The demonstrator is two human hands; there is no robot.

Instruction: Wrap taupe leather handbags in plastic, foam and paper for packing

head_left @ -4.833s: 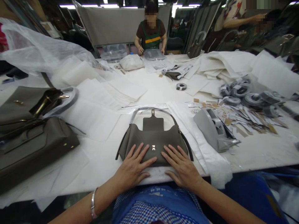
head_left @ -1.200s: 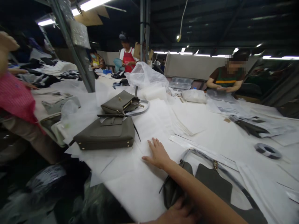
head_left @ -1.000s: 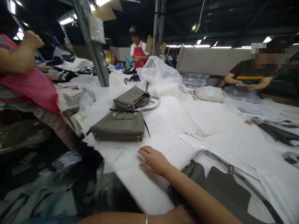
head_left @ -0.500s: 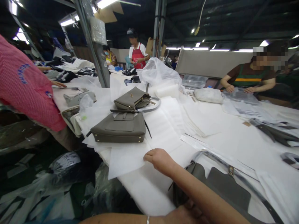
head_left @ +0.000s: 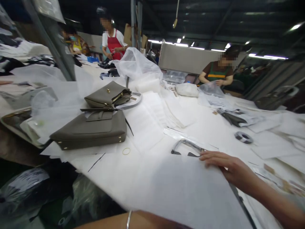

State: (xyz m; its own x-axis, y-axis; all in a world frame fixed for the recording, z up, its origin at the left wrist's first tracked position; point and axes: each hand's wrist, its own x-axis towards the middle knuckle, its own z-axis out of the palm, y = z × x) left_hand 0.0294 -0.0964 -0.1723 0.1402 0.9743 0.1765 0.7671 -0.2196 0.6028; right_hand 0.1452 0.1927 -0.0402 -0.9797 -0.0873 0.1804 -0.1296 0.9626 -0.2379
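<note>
A thin white sheet [head_left: 190, 187] lies over a grey-green bag at the lower middle; part of the bag's wrapped handle [head_left: 188, 143] shows past its far edge. My right hand [head_left: 225, 163] reaches in from the right, its fingers together on the sheet's far right corner, the thumb mostly hidden. From the bottom edge comes my left forearm with a silver bracelet; the left hand itself is out of frame. Two more grey-green bags, a lower one [head_left: 95, 130] and an upper one [head_left: 107, 95], lie at the left.
Stacked white sheets [head_left: 145, 117] lie beyond the bags. A yellow rubber band [head_left: 126, 151] is near the table's left edge. On the right are a grey roll [head_left: 243, 137] and another dark bag [head_left: 232, 117]. Co-workers stand across the table; a metal post [head_left: 53, 41] rises at left.
My right hand has moved right with the white sheet, which now covers most of the near bag. My left hand has left the frame. The view has turned right; the rubber band is uncovered.
</note>
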